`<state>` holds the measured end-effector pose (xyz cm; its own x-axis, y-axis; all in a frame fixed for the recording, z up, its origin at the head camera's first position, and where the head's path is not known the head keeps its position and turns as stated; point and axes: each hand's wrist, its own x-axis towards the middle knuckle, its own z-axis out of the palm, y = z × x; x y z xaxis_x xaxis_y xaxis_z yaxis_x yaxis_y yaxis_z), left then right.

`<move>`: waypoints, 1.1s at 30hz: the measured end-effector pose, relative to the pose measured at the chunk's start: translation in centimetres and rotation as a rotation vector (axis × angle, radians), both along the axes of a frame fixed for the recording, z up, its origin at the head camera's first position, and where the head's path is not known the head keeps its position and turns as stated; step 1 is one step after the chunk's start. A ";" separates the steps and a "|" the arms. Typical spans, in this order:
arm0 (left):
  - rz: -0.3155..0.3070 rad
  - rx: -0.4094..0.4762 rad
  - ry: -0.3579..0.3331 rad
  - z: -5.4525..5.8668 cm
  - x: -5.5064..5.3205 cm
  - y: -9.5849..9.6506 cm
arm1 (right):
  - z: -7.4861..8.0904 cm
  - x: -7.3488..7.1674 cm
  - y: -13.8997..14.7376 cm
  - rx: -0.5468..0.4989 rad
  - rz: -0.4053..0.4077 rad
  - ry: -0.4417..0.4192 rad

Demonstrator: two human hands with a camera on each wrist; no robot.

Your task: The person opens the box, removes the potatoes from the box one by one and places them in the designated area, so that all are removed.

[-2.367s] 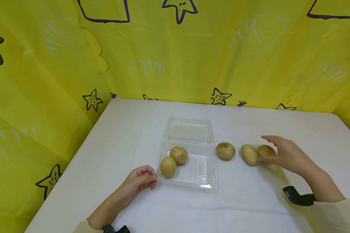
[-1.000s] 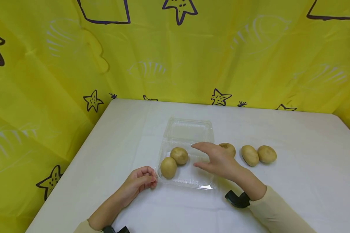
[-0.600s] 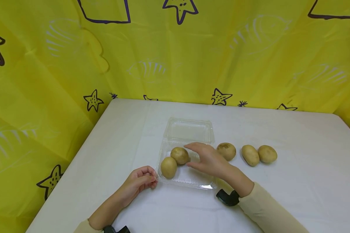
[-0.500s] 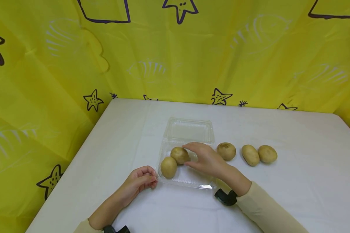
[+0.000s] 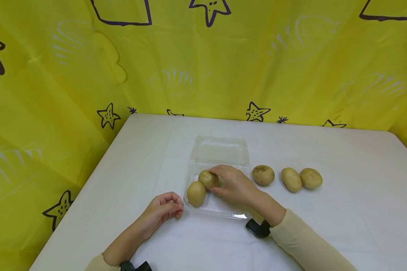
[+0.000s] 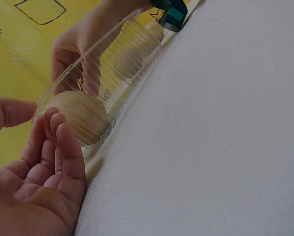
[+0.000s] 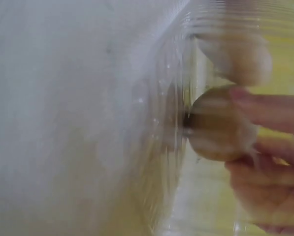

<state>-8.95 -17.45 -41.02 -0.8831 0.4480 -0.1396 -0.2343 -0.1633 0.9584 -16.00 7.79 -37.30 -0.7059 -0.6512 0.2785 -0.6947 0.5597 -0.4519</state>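
A clear plastic clamshell container (image 5: 228, 203) lies with its lid (image 5: 220, 150) folded back on the table. Two potatoes sit in its base, touching: a nearer one (image 5: 196, 194) at the left and a rounder one (image 5: 206, 179) just behind it. My right hand (image 5: 235, 185) reaches in from the right and grips the rounder potato between thumb and fingers; in the right wrist view that potato (image 7: 213, 125) appears through the clear plastic. My left hand (image 5: 164, 207) pinches the container's left rim near its front corner, with the thumb (image 6: 16, 113) at the edge.
To the right of the container lie three more potatoes: a brown-patched one (image 5: 263, 175) close by, then an oblong one (image 5: 291, 180) beside a rounder one (image 5: 311, 178). A white cloth covers the table (image 5: 325, 226). Yellow patterned curtains (image 5: 203, 67) hang behind and at the sides.
My right hand has moved left from the far-right potato into the container, and its thumb and fingers have closed round the rounder potato. My left hand and the potatoes stay in place.
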 end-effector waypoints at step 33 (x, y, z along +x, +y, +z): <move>-0.006 0.004 0.005 -0.1 0.0 0.0 | -0.4 -0.1 -0.7 -0.008 0.027 -0.097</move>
<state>-8.96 -17.46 -41.16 -0.8808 0.4543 -0.1334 -0.2308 -0.1660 0.9587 -16.06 7.13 -37.73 -0.7119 -0.6685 0.2152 -0.6623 0.5372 -0.5224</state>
